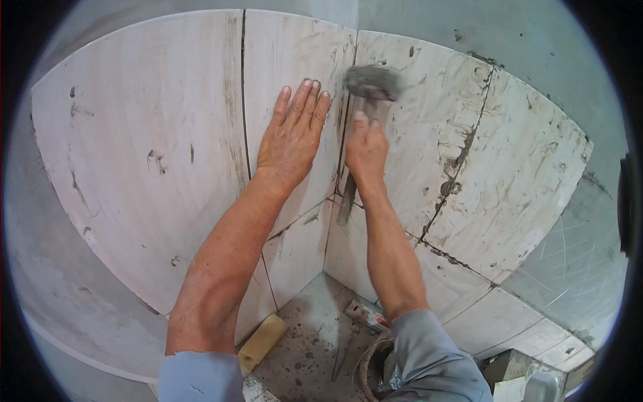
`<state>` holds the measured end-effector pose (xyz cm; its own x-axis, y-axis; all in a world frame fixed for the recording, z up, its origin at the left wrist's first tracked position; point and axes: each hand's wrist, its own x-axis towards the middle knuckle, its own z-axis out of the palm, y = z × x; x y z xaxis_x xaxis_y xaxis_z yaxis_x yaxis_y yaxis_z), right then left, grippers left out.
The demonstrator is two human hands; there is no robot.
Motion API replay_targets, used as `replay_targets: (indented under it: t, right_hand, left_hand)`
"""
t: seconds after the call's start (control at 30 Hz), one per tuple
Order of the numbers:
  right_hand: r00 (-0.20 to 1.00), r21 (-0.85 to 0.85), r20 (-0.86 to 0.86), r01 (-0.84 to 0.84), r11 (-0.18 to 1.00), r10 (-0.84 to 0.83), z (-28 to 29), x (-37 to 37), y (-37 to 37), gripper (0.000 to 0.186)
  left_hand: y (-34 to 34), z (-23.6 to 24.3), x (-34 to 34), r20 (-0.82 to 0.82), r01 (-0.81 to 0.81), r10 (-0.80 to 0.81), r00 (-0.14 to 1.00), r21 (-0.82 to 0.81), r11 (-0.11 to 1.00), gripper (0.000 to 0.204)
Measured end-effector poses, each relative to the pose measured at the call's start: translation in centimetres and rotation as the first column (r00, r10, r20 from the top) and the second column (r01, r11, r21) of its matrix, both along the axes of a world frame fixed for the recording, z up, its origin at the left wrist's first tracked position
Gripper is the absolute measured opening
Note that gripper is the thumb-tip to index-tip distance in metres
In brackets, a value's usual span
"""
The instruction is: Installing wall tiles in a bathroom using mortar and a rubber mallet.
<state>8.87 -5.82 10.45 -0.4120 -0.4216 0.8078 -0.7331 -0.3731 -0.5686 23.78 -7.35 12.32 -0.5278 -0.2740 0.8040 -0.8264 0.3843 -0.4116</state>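
Note:
My left hand (pixel 293 137) lies flat with straight fingers against a pale wall tile (pixel 274 60), just left of the room's inner corner. Wrapped round the handle of a mallet is my right hand (pixel 367 151). The dark mallet head (pixel 373 82) is blurred by motion and sits near the corner, in front of the tile (pixel 429 74) on the right wall. Below my fist the lower end of the mallet handle (pixel 347 201) shows. Smears of mortar mark the tiles on both walls.
On the dirty floor (pixel 301 348) lie a yellow sponge-like block (pixel 262 342) and a red and white package (pixel 366 313). A bucket (pixel 375 372) stands beside my right sleeve. Boxes and a metal tray (pixel 542 385) are at the lower right. Bare grey wall (pixel 495 27) surrounds the tiles.

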Motion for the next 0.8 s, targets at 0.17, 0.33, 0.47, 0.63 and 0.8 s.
replay_targets:
  t: [0.17, 0.33, 0.47, 0.63, 0.8]
  right_hand:
    - [0.996, -0.025, 0.075, 0.051, 0.998, -0.049, 0.3, 0.4, -1.7, 0.043]
    - [0.979, -0.271, -0.084, 0.158, 0.949, -0.187, -2.0, -2.9, -3.9, 0.041]
    - [0.998, 0.034, 0.051, 0.028, 0.999, -0.03, -0.4, -1.0, 0.5, 0.042]
    - [0.978, -0.044, 0.207, 0.013, 0.999, -0.004, 1.3, -4.2, 10.8, 0.045]
    - [0.897, -0.181, 0.419, 0.233, 0.955, -0.139, 3.6, -13.2, 27.8, 0.045]
  left_hand:
    - [0.3, 0.1, 0.1, 0.027, -0.029, 0.029, 0.999, 0.003, 1.0, 0.08]
    - [1.0, 0.4, -0.9, 0.048, -0.034, 0.034, 0.998, 0.008, 0.999, 0.079]
    - [0.0, 0.1, -0.6, 0.003, 0.019, -0.019, 1.0, -0.043, 0.999, 0.081]
    - [0.8, 0.2, -0.3, -0.007, 0.0, 0.0, 1.0, -0.016, 1.0, 0.083]
    - [3.7, 1.2, -3.8, -0.137, 0.061, -0.047, 0.989, 0.096, 0.993, 0.08]
